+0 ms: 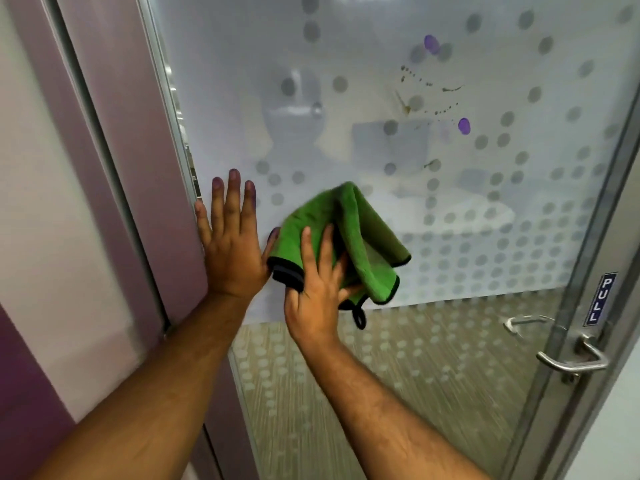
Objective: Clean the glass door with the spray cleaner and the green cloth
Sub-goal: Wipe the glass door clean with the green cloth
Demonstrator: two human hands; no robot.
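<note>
**Mid-task: wiping low on the door, marks above not yet reached**

Currently the right hand point(317, 289) grips the cloth point(346, 237), bunched and folded, pressed against the frosted part of the door point(381, 46). Fingers are curled into the fabric; its black-edged corner and loop hang below the palm. Left hand point(230, 237) holds nothing: it lies flat and spread on the glass just beside the hinge-side frame point(166, 109), thumb near the cloth, apparently bracing the door.

Progress, judged from the glass: wiping is under way at the lower left of the frosted band. Dark spatter point(429, 95) and two purple smudges point(464, 126) sit up and to the right, well apart from the cloth, so that area looks uncleaned. Most of the job seems left. Spray bottle not in view; cannot tell whether the glass is wet.

Surface: frosted film with a dot pattern, denser toward the bottom, then a clearer strip below showing a striped floor point(346, 410). Metal lever handle point(571, 362) at the right edge, with a "PULL" label point(599, 299) above it.

Room: pale purple wall panel point(104, 168) to the left; blurred pale shapes behind the frosting, not identifiable.
</note>
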